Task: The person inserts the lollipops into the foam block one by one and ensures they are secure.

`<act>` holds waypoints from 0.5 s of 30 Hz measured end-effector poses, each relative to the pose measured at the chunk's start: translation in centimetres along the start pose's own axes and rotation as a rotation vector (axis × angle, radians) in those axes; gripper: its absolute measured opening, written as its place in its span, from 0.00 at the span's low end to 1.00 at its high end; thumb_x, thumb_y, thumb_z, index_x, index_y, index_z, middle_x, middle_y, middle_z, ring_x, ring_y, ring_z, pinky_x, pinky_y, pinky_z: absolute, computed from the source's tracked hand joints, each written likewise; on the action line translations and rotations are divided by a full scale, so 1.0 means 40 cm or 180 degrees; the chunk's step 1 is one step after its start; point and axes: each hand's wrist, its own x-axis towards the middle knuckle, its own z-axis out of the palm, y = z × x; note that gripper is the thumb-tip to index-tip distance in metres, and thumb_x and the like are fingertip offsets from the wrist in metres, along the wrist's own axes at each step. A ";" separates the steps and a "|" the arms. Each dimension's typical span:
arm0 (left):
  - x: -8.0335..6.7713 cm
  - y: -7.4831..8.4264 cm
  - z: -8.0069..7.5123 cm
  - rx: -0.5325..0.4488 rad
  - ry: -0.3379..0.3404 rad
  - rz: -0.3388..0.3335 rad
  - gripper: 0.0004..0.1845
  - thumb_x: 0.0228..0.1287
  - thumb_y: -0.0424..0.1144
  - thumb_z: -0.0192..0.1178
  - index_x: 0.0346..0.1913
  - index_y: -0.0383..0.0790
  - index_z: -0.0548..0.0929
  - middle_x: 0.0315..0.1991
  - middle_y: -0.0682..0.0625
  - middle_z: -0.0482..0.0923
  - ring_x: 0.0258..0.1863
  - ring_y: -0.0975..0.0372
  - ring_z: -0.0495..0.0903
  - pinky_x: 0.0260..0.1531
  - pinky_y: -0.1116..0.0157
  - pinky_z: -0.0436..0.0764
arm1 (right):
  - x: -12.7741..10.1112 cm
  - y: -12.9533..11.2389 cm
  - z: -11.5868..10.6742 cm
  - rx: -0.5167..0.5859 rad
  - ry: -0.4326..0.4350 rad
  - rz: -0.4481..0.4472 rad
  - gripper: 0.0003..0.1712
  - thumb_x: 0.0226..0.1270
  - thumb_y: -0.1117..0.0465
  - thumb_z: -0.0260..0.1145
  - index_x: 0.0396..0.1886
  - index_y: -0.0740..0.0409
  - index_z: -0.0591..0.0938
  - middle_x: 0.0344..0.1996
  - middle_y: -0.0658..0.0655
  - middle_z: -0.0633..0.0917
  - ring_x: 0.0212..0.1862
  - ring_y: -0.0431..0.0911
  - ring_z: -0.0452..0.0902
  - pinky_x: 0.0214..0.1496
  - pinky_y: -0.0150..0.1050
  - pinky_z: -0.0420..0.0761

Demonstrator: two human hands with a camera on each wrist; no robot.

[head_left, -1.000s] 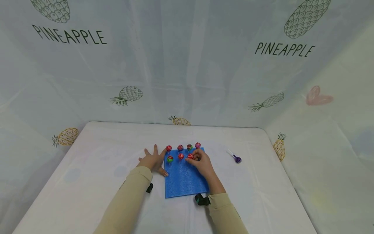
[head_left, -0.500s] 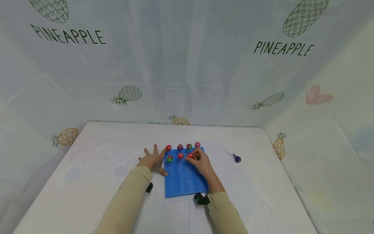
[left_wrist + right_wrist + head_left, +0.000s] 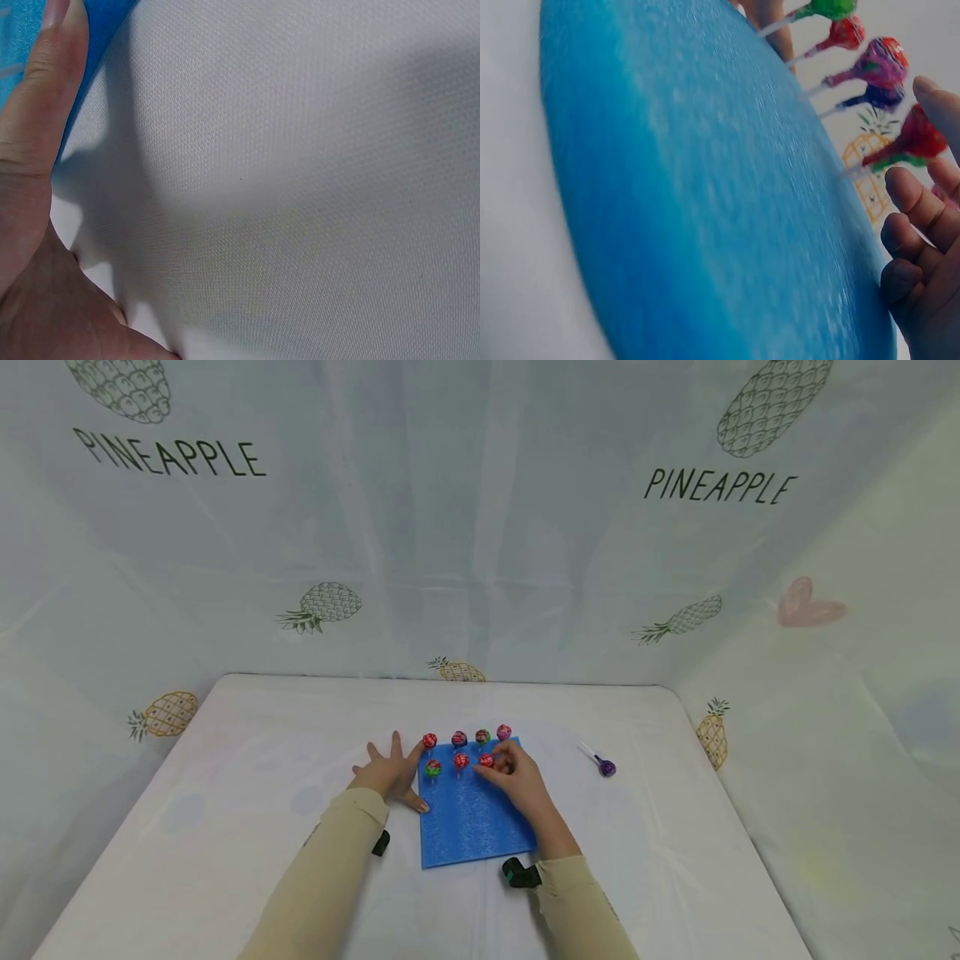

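Note:
A blue foam board (image 3: 472, 831) lies on the white-covered table, and several wrapped lollipops stand in its far part in two rows. My right hand (image 3: 521, 779) reaches over the board's right side and pinches the red lollipop (image 3: 486, 761) at the right end of the nearer row. In the right wrist view the stick of this red lollipop (image 3: 921, 139) stands in the foam, with thumb and fingers around its head. My left hand (image 3: 384, 775) spreads its fingers on the table at the board's left edge. Its thumb (image 3: 52, 90) presses on the blue foam.
To the right of the board, a purple lollipop (image 3: 606, 767) lies on the table (image 3: 660, 860), its clear stick pointing away to the left. A pineapple-print curtain (image 3: 480, 568) hangs behind and beside the table. Nearest the left hand stand a red lollipop (image 3: 430, 741) and a green-and-red lollipop (image 3: 433, 768).
The head view has shifted slightly. Both hands keep their places, the right on the red lollipop and the left at the board's edge.

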 end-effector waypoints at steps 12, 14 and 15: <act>0.003 0.000 -0.001 -0.0011 -0.0045 -0.0004 0.64 0.41 0.56 0.77 0.78 0.48 0.49 0.76 0.31 0.30 0.69 0.26 0.31 0.56 0.25 0.46 | -0.033 0.043 -0.092 0.0172 0.0202 0.0192 0.23 0.59 0.59 0.75 0.50 0.62 0.78 0.28 0.53 0.79 0.30 0.45 0.72 0.31 0.34 0.73; 0.002 0.003 -0.002 -0.0012 -0.0044 -0.0015 0.64 0.41 0.56 0.78 0.78 0.48 0.49 0.76 0.31 0.30 0.69 0.26 0.31 0.56 0.25 0.46 | -0.039 0.056 -0.112 0.0097 0.0280 0.0232 0.23 0.60 0.58 0.74 0.51 0.63 0.78 0.28 0.54 0.80 0.30 0.44 0.73 0.31 0.34 0.73; 0.002 0.004 -0.001 -0.0003 -0.0049 -0.0018 0.64 0.41 0.56 0.77 0.78 0.48 0.49 0.76 0.31 0.30 0.69 0.26 0.31 0.56 0.25 0.46 | -0.043 0.063 -0.122 0.0074 0.0327 0.0268 0.22 0.61 0.59 0.73 0.51 0.63 0.78 0.28 0.53 0.80 0.30 0.44 0.73 0.31 0.34 0.73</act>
